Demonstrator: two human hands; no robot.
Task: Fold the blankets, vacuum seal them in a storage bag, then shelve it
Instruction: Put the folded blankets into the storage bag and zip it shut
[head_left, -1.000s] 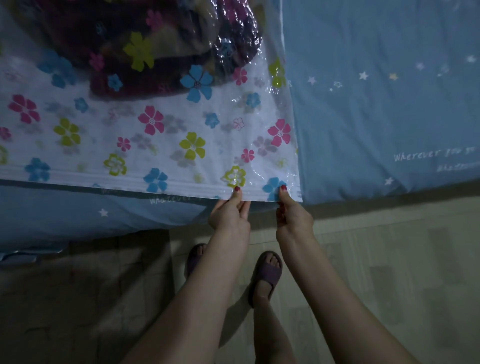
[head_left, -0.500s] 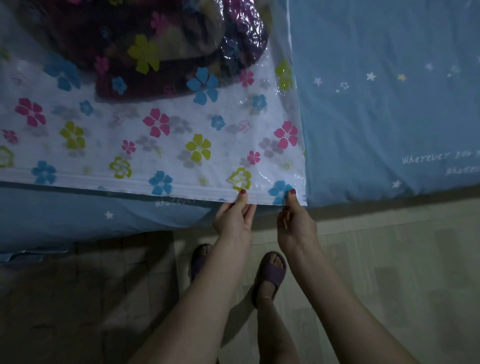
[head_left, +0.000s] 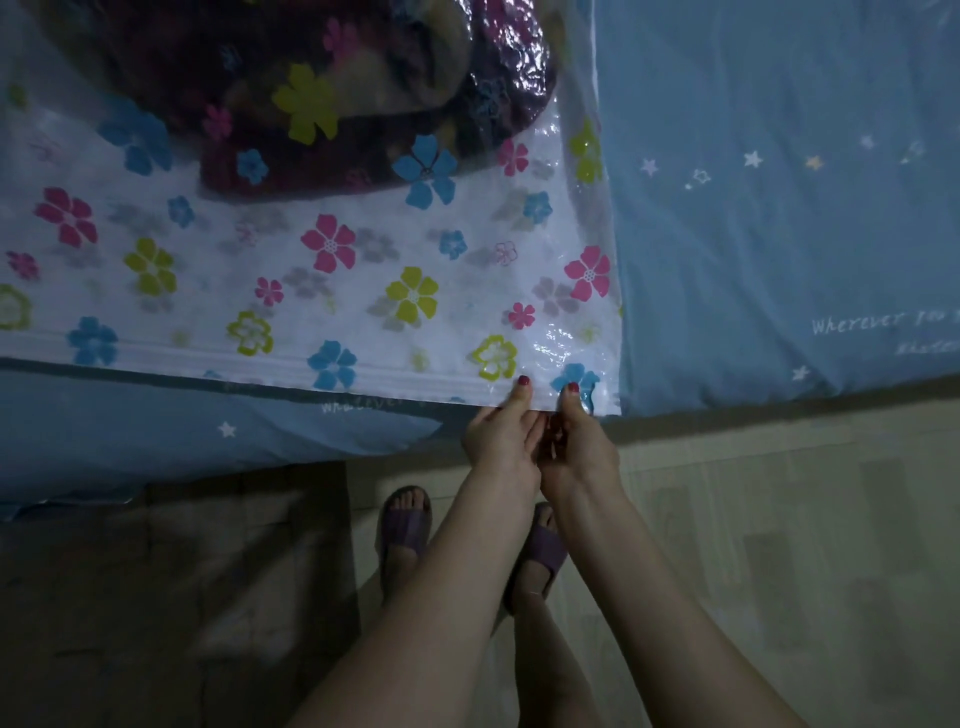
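Both hands pinching the storage bag's zip edge

The left hand (head_left: 501, 439) and right hand (head_left: 576, 447) touch each other, fingers pinching the flowered vacuum storage bag (head_left: 311, 291) near its right corner; it lies on the blue bed (head_left: 779, 234), dark folded blankets (head_left: 322, 88) inside.

Both hands crowd the storage bag (head_left: 311, 291) at its near right corner, touching each other there. The zip edge leftward lies unobstructed. The blanket (head_left: 322, 93) bulges at the far end. Right of the bag, the bed (head_left: 779, 234) is bare sheet; bare floor (head_left: 779, 519) lies below.
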